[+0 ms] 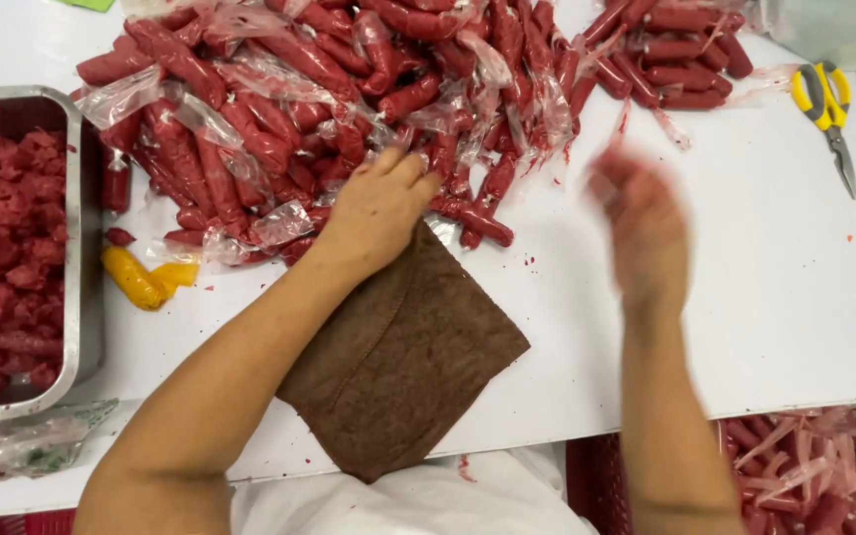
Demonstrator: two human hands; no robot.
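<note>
- Red sausages in clear plastic wrap lay in one large heap across the far side of the white tabletop, too many and too tangled to count.
- One smaller bunch of sausages sat apart at the far right of the heap, roughly ten of them.
- One left hand reached into the near edge of the large heap, fingers curled down onto the wrapped sausages; whether its grip had closed on one could not be told.
- One right hand hung above the bare tabletop, blurred, fingers spread loosely and holding nothing that could be seen.
- One brown cloth lay flat under the left wrist, its near corner reaching the tabletop's edge.
- One steel tray stood at the left, filled with chopped red meat.
- One yellow piece lay between the tray and the heap, just beside a single loose red sausage end.
- One pair of yellow-handled scissors rested at the far right, well apart from both hands.
- One red crate below the tabletop's near edge held more sausage pieces and plastic wrap.
</note>
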